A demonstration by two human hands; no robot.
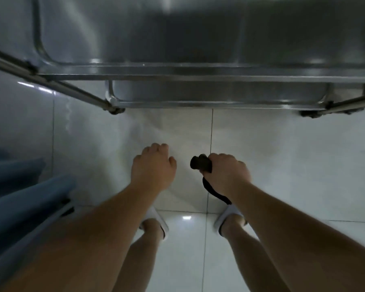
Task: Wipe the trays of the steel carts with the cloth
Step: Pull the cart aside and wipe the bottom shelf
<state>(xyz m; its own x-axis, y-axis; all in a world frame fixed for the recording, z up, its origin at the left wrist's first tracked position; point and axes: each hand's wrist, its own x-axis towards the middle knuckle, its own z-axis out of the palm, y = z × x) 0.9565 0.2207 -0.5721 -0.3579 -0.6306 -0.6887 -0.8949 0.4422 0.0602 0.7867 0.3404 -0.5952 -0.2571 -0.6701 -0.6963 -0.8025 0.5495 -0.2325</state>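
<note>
A steel cart fills the top of the view, with its top tray (177,28) and a lower tray (209,93) seen beneath the front rim. My right hand (228,173) grips a dark cloth (200,164), bunched at the fist with a tail hanging below the wrist. My left hand (153,165) hangs beside it with fingers loosely curled and holds nothing. Both hands hover over the floor, short of the cart's front edge.
White glossy floor tiles (282,165) lie below. The cart's legs and casters stand at left (114,109) and right (312,112). Blue fabric (19,197) drapes at the left edge. My feet in white slippers (156,220) stand on the tiles.
</note>
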